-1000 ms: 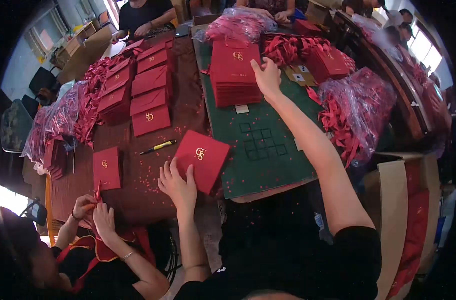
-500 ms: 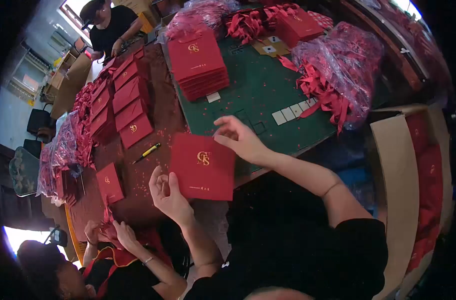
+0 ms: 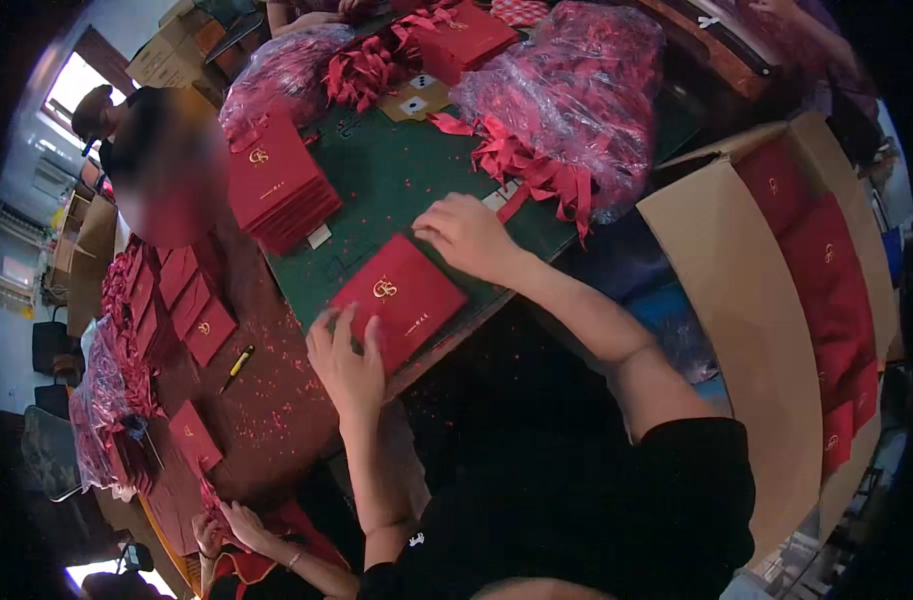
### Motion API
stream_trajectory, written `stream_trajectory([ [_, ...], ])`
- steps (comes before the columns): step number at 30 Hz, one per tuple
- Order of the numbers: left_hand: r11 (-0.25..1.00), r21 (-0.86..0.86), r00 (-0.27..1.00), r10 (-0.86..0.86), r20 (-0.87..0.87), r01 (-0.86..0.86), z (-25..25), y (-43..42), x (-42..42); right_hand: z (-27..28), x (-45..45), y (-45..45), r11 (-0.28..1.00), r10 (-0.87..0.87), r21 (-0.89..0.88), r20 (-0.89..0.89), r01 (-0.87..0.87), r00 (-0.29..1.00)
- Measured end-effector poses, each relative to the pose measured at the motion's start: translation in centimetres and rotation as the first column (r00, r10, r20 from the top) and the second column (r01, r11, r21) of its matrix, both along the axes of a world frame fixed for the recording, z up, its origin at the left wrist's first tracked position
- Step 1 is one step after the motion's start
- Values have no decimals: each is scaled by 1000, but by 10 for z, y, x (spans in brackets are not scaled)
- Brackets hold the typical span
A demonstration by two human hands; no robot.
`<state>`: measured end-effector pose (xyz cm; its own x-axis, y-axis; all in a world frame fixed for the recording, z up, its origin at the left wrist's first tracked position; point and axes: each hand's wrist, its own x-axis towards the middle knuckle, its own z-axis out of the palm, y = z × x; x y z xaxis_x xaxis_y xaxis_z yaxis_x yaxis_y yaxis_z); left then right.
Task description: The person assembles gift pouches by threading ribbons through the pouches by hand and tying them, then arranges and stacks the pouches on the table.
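Observation:
A flat red gift bag (image 3: 396, 305) with a gold logo lies tilted at the near edge of the green tabletop, between my hands. My left hand (image 3: 351, 365) is at its left corner, fingers spread and overlapping its front. At the bag's upper corner, my right hand (image 3: 466, 235) has its fingers curled together, fingertips at the edge; its thumb is mostly hidden. Beyond my hands stands a stack of matching red bags (image 3: 276, 185). Clear plastic wrap holds a heap of red ribbons (image 3: 566, 110) to the right of the stack.
An open cardboard box (image 3: 736, 330) with red bags inside stands at my right. On the brown table are a yellow pen (image 3: 238, 368), more red bags (image 3: 201, 330) and red scraps. A co-worker's hands (image 3: 231, 525) handle red ribbon at lower left. Another person stands at upper left.
My view has turned right. The gift bag has tilted and lowered toward the green tabletop. My left fingers now spread over its front, and my right hand is more curled at its corner.

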<state>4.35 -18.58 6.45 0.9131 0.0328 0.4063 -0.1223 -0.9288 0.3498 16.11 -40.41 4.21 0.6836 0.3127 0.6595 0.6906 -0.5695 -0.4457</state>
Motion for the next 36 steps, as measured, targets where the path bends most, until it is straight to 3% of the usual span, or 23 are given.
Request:
stream_trajectory([
  [1,998,-11,995,-59,75,60,-3,-2,8,-1,0,-12,996,-67,-52,13,68,998],
  [4,968,241,994,-81,67,63,-21,-7,34,-1,5,-47,909,-325,-248,82,335,942],
  [6,966,233,994,-108,-28,112,-34,-11,45,-1,15,-64,797,-426,-406,147,447,893],
  [8,959,247,990,-125,-64,137,-42,-14,46,-2,21,-75,705,-467,-570,74,422,881],
  [12,982,165,996,-86,-26,89,-32,-15,41,-7,31,-81,675,-412,-636,98,375,906],
  [13,984,163,990,-88,113,69,-38,-12,38,-13,37,-85,690,-342,-629,153,358,927],
  [15,997,75,999,-4,43,1,-24,-14,28,-6,41,-87,662,-294,-669,186,340,938],
  [16,999,12,999,31,-10,-30,-20,-11,23,-5,43,-86,637,-342,-707,97,307,935],
  [18,998,-20,998,62,-5,-62,-13,-6,13,-23,64,-100,595,-297,-741,156,311,942],
  [20,977,-211,997,15,-72,-30,-13,0,10,-22,68,-99,631,-293,-729,91,264,952],
  [23,913,-402,990,13,-140,-69,-9,7,-2,-21,72,-98,578,-295,-759,148,300,944],
  [27,822,-567,996,-1,-90,-50,-16,19,-11,-25,83,-102,478,-286,-808,228,344,931],
  [30,713,-700,996,-76,-37,28,-21,27,-14,-26,89,-103,506,-239,-811,197,295,951],
  [36,629,-771,986,-43,-162,-99,-32,33,-23,1,77,-92,529,-195,-835,56,153,979],
])
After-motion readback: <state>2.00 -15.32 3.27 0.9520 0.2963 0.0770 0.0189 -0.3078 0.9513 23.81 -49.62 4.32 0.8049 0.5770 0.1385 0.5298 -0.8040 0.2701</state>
